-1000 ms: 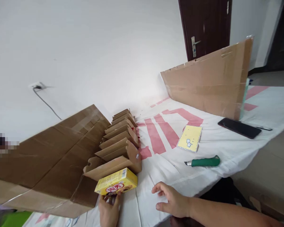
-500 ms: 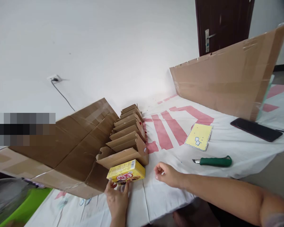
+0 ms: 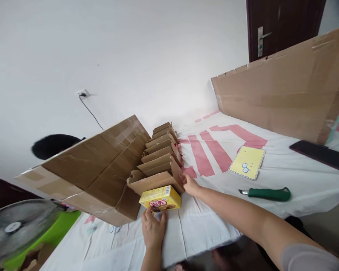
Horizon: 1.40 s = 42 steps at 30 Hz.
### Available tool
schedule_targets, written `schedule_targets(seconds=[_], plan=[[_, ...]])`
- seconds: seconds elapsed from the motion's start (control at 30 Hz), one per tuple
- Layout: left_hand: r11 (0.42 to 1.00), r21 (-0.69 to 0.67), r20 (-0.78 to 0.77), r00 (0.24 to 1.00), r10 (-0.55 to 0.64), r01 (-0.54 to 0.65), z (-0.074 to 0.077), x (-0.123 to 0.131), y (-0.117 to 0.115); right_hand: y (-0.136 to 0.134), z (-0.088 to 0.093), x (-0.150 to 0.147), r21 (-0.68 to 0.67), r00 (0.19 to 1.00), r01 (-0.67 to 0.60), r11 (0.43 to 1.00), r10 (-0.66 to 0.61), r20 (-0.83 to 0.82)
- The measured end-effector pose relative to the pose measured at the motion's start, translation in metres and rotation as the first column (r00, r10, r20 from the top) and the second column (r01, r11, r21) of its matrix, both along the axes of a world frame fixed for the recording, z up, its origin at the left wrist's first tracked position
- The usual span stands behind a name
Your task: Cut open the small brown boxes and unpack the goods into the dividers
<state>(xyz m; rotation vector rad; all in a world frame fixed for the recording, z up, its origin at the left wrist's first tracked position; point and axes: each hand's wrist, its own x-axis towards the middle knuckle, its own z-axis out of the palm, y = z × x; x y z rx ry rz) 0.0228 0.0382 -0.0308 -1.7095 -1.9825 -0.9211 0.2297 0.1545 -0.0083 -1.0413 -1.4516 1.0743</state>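
Observation:
A yellow printed carton (image 3: pixel 160 197) lies in front of a row of small open cardboard boxes. My left hand (image 3: pixel 154 227) touches the carton's near face; its thumb and fingers are apart and not wrapped round it. The nearest small cardboard box (image 3: pixel 152 182) stands directly behind the carton. At that box's right end, my right hand (image 3: pixel 190 184) has its fingers bent against the cardboard near the corner; the fingertips are partly hidden. More brown boxes (image 3: pixel 161 142) stretch back toward the wall.
A large cardboard box (image 3: pixel 107 173) stands left of the row. To the right lie a yellow card (image 3: pixel 247 162), a green-handled utility knife (image 3: pixel 268 194) and a black phone (image 3: pixel 322 155). A cardboard panel (image 3: pixel 279 86) rises behind them. A fan (image 3: pixel 14 226) and a person's dark hair (image 3: pixel 55 146) show at left.
My right hand has moved left and away from me, from above the cloth to the small box's right end. My left hand stays at the carton. The view has shifted slightly.

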Motion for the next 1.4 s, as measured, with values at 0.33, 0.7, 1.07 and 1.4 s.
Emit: schedule_targets(seconds=[0.33,0.7,1.07,1.4], plan=[[0.999,-0.038,0.043,0.999,0.013,-0.011,-0.002,-0.001,0.001,0.009,0.018,0.001,-0.046,0.998,0.021,0.999,-0.023,-0.05],[0.991,-0.132,0.073,0.997,0.022,-0.012,0.006,0.006,0.0,-0.111,0.032,0.073,0.203,0.906,-0.236,0.95,0.14,0.399],[0.954,-0.287,0.049,0.994,0.1,-0.081,0.015,0.017,-0.004,-0.141,-0.005,0.11,0.232,0.682,-0.288,0.929,0.029,0.731],[0.96,-0.272,0.043,0.995,0.089,-0.074,0.02,0.02,-0.003,-0.141,-0.011,0.108,0.265,0.702,-0.263,0.928,-0.004,0.712]])
